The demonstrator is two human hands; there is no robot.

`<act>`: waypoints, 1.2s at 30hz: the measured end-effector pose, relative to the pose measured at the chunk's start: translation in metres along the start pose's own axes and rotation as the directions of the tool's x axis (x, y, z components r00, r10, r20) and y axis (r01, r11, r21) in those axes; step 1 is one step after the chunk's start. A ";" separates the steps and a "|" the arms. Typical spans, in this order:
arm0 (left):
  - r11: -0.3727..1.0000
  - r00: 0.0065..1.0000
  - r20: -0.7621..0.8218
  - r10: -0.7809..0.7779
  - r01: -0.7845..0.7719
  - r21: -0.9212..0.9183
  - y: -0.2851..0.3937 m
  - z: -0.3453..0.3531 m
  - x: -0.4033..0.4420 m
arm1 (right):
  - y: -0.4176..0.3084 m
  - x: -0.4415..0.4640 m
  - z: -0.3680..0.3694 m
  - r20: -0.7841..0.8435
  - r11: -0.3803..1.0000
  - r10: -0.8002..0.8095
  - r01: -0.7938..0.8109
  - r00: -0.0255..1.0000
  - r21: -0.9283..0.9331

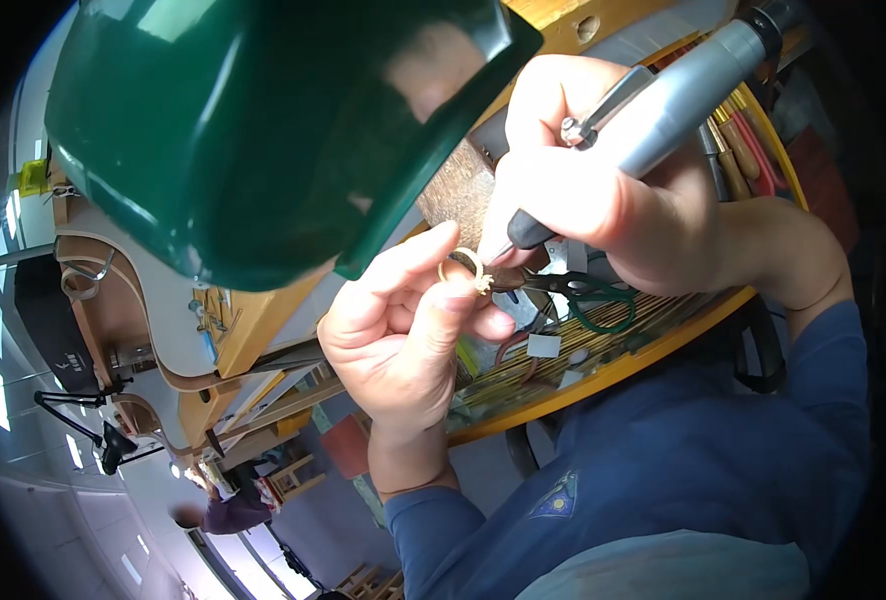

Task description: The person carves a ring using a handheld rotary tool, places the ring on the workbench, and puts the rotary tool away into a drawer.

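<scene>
My left hand (393, 335) pinches a gold-coloured ring (479, 266) between thumb and fingertips. A small knobbly setting on the ring faces my right side. In my right hand (603, 195) is a grey rotary handpiece (688, 95) with a metal lever on its side, gripped like a pen. Its dark nose and thin tip point at the ring; whether the tip touches it I cannot tell. Beneath the ring, partly hidden by my hands, is a wooden bench pin (460, 185). Scissors (608, 302) with dark green handles lie just below my right hand.
A large green lamp shade (253, 130) hangs close over the left and top. Below the hands, a slatted tray with a yellow rim (623, 372) holds scraps and tools. Wooden-handled tools (738, 155) stand at the right. Another person (233, 512) is far off at another bench.
</scene>
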State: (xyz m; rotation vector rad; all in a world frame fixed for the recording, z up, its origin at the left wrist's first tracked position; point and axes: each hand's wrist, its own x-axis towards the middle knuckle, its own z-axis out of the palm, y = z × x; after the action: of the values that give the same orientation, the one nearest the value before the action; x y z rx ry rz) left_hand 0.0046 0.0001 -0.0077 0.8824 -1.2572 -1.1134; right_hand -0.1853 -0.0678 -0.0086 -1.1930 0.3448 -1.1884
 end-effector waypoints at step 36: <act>0.996 0.997 0.039 0.066 -0.068 0.057 0.001 0.001 -0.001 | 0.012 -0.001 -0.008 0.107 0.987 -0.120 0.131 0.987 -0.096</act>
State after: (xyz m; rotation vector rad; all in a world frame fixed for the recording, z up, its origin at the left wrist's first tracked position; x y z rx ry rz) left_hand 0.0038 0.0011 -0.0067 0.8603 -1.3469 -1.0487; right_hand -0.1852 -0.0727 -0.0220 -1.3760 0.2597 -1.2253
